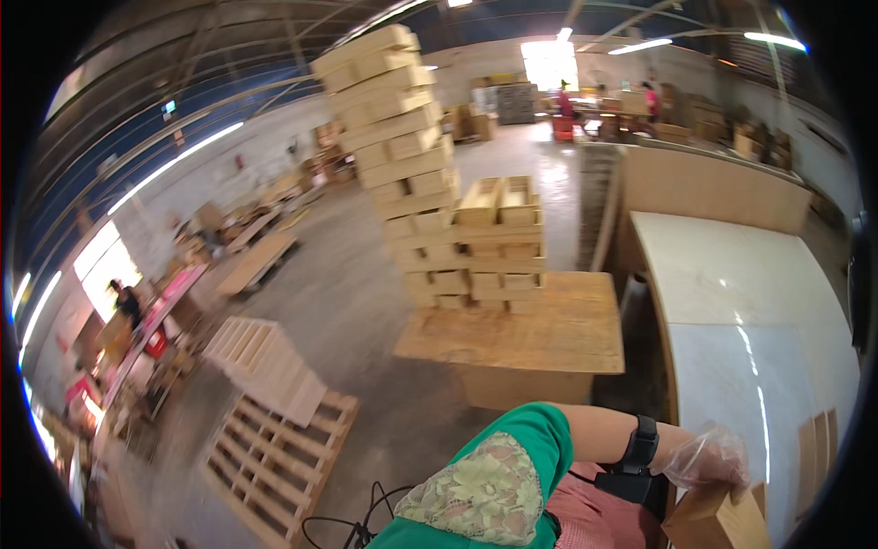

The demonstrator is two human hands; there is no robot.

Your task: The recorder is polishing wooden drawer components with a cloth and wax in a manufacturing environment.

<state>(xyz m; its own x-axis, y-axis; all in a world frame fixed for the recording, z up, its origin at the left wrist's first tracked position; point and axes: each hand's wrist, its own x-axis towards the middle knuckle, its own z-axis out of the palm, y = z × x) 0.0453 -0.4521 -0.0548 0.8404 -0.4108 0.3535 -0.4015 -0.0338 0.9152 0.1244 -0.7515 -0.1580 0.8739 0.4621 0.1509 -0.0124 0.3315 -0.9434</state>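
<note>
My left hand [709,460], in a clear plastic glove, is closed over the top edge of a small light-wood box [718,518] at the lower right. The box is tilted and cut off by the picture's rim; its far side is hidden. My left arm, with a green sleeve and a black wrist strap [643,445], reaches across to it from the bottom middle. My right hand does not show. Beside the box lies a long worktable with a white top [722,274].
A wooden table [521,334] ahead bears a tall leaning stack of wooden boxes [402,137] and a lower stack [503,247]. At left, more boxes [265,361] stand on a pallet [279,457]. A black cable [352,526] hangs beside me. People work farther off.
</note>
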